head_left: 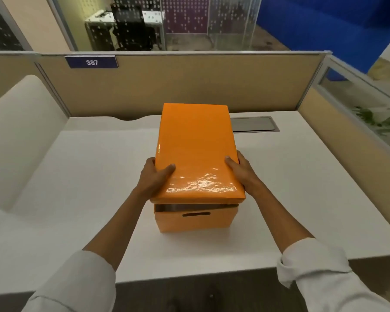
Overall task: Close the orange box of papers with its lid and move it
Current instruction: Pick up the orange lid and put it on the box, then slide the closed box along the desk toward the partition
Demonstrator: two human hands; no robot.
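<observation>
An orange box (195, 221) with a slot handle in its near face stands in the middle of the white desk (77, 176). A glossy orange lid (196, 149) sits over the box, its near end lifted so a dark gap shows below it. My left hand (154, 176) grips the lid's near left edge, thumb on top. My right hand (242, 174) grips the near right edge the same way. The papers inside are hidden.
Beige partition walls (189, 86) close the desk at the back and right. A grey cable hatch (253, 124) lies in the desk behind the box on the right. A label reading 387 (91, 62) hangs on the back partition. The desk's front edge runs below my forearms.
</observation>
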